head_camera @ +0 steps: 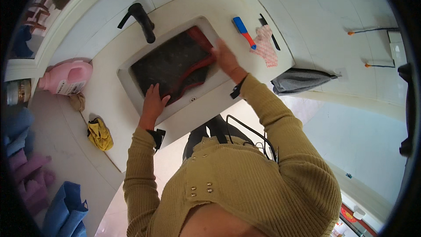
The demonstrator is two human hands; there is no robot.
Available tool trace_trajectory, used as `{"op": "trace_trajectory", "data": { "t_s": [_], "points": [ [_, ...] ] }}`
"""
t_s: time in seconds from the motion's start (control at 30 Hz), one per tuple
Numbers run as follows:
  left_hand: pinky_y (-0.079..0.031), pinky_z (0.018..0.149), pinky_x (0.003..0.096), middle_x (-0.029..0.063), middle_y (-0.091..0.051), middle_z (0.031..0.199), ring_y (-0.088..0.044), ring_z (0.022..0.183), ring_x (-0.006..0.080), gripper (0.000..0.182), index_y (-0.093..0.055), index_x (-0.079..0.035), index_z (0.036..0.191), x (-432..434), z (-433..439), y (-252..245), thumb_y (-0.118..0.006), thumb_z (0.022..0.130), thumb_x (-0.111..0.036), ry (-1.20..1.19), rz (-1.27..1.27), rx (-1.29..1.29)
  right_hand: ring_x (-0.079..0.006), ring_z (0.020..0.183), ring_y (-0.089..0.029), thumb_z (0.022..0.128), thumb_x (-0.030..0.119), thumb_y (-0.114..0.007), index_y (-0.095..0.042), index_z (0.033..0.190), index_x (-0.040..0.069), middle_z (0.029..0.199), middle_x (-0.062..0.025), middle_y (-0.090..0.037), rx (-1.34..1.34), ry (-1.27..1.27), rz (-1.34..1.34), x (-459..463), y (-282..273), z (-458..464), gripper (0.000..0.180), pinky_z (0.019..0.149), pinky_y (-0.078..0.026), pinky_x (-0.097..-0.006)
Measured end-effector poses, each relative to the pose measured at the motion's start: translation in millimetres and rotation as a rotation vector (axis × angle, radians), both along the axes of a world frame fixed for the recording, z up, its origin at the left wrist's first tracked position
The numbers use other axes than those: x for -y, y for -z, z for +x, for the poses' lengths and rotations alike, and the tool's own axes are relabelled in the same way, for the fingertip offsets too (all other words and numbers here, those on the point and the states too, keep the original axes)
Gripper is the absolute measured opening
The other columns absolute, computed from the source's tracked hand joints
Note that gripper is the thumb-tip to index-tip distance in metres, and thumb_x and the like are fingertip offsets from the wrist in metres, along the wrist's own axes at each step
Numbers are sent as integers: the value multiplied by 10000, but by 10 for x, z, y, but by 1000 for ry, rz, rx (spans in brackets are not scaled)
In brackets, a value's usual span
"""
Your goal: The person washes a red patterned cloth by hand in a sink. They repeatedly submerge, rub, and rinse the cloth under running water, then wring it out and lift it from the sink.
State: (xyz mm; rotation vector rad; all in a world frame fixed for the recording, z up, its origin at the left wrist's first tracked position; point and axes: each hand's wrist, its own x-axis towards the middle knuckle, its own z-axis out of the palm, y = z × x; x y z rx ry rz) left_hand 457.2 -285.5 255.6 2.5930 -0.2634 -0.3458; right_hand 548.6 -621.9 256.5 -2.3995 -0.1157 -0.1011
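A dark grey mat (164,58) with red edging lies tilted inside the white sink (126,82), filling most of the basin. One side of it has a curved cut-out bordered in red. My left hand (153,105) rests on its near left edge, fingers and thumb apart on the dark surface. At the opposite end, my right hand (227,58) is beside the red border, over the sink's right rim. Motion blurs that hand, and its fingertips are hard to make out. A black faucet (143,21) stands behind the basin with its spout over the rim.
Right of the sink lie a blue-and-red brush (244,32), a pink-and-white cloth (265,48) and a thin black strip (270,32). Left are a pink detergent jug (74,76) and a yellow cloth (100,135). A grey cloth (299,80) hangs from a wall hook.
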Motion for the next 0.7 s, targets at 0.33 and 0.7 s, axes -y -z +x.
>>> {"op": "trace_trajectory", "data": {
  "t_s": [0.33, 0.7],
  "points": [
    [-313, 1062, 490, 264, -168, 1487, -229, 1345, 459, 979, -192, -65, 1456, 38, 353, 362, -703, 734, -484, 25, 247, -446, -412, 1107, -476, 966, 318, -408, -453, 1215, 28, 1180, -254, -514, -64, 293, -212, 1078, -159, 609, 384, 961, -379, -446],
    [-335, 1063, 365, 270, -346, 1405, -337, 1317, 362, 961, -252, 22, 1411, -175, 488, 384, -758, 682, -345, 127, 27, -467, -371, 1319, -314, 900, 433, -495, -349, 1362, -19, 1419, -246, -332, 178, 330, -680, 729, 331, 308, 662, 1088, -232, -468]
  ]
}}
